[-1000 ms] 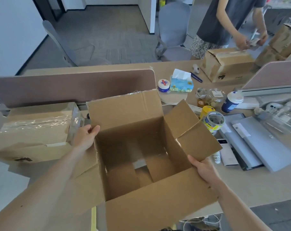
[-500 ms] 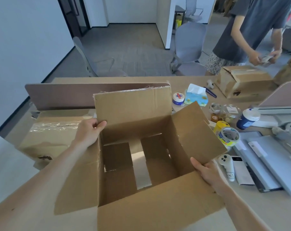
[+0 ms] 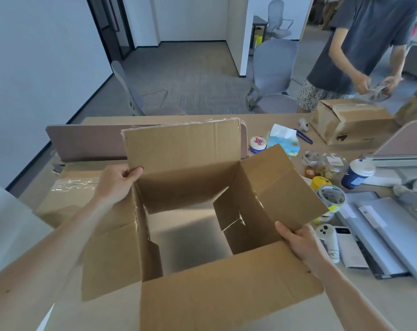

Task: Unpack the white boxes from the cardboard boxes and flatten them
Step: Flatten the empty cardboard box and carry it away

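Against the frame from 0.5 s ago, the bottom flaps of the open brown cardboard box (image 3: pixel 190 163) have swung apart, so the earlier narrow pale gap is now a broad, blurred pale opening, with 1 flap hanging inside at the right. The box lies just on the near side of the mauve desk divider panel (image 3: pixel 83 142), its far flap standing in front of the panel. No white box shows inside. The hands are well apart on diagonal corners: the left hand (image 3: pixel 117 182) pinches the left edge of the far flap at the corner nearest the divider, and the right hand (image 3: pixel 298 242) grips the corner farthest from it, thumb on the side flap. The mouth points up at the camera with all 4 top flaps splayed outward. Its long axis seems to run left to right, parallel to the divider, since the far and near flaps are the wider pair. With only 2 corners held and the bottom loose, the walls could skew unevenly and crease off the folds rather than collapse flat. The right flap overhangs the yellow-labelled roll of clear tape (image 3: pixel 331 197) and the white handheld controller (image 3: pixel 327 237), both near of the divider's right end, so a sideways push could sweep them across the beige table (image 3: pixel 405 306).
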